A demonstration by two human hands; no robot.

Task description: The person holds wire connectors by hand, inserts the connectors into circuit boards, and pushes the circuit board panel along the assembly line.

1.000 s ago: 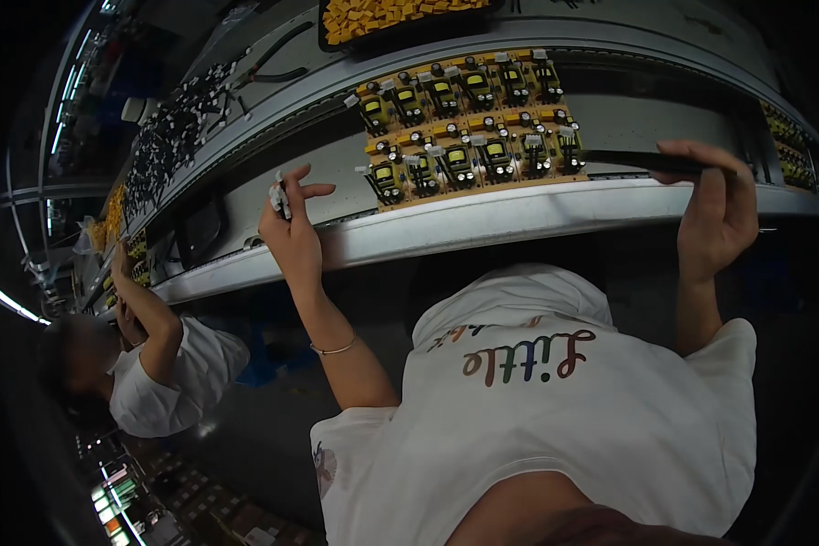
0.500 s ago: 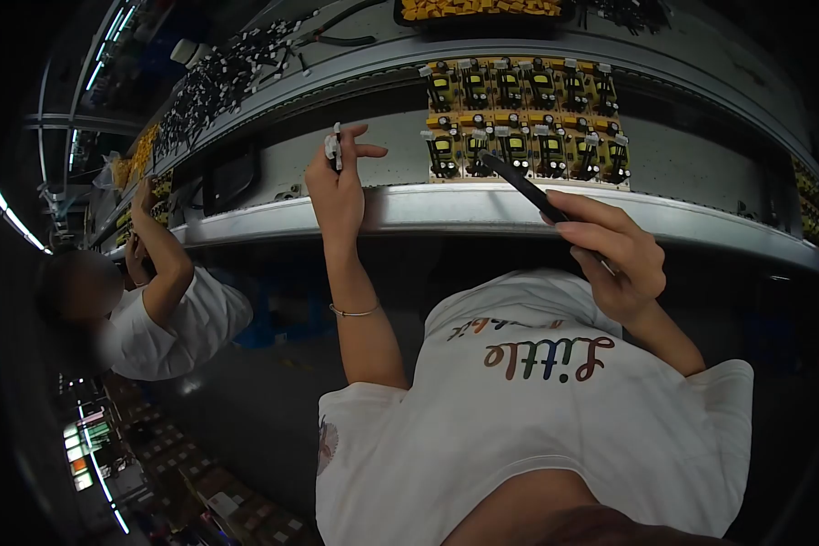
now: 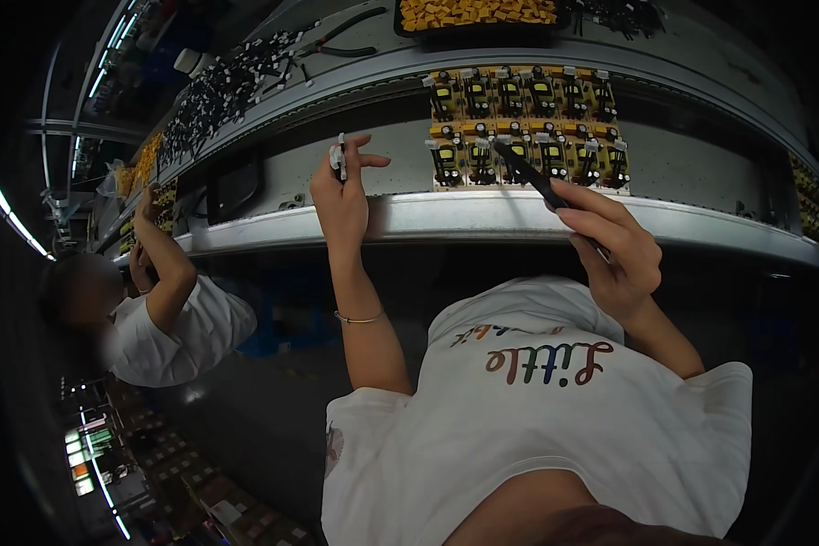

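Note:
My left hand (image 3: 340,202) is raised over the near rail, left of the circuit boards. Between its thumb and fingers it grips small black-and-white parts (image 3: 338,160), while two fingertips point right. My right hand (image 3: 621,238) is closed around slim black tweezers (image 3: 530,173). Their tip reaches over the front row of a panel of circuit boards (image 3: 446,162), by the second and third boards; whether it touches them I cannot tell. The boards carry yellow transformers, dark capacitors and white connectors.
A metal rail (image 3: 409,218) runs along the near edge. Beyond the line stand a black tray of yellow parts (image 3: 478,13), pliers (image 3: 346,45) and a heap of black-and-white parts (image 3: 218,109). A co-worker (image 3: 177,318) works at the left, near a black tray (image 3: 235,187).
The tweezers' tip has shifted slightly right along the front row of boards. My left hand stays in nearly the same place, still holding the small parts. The whole view has shifted slightly.

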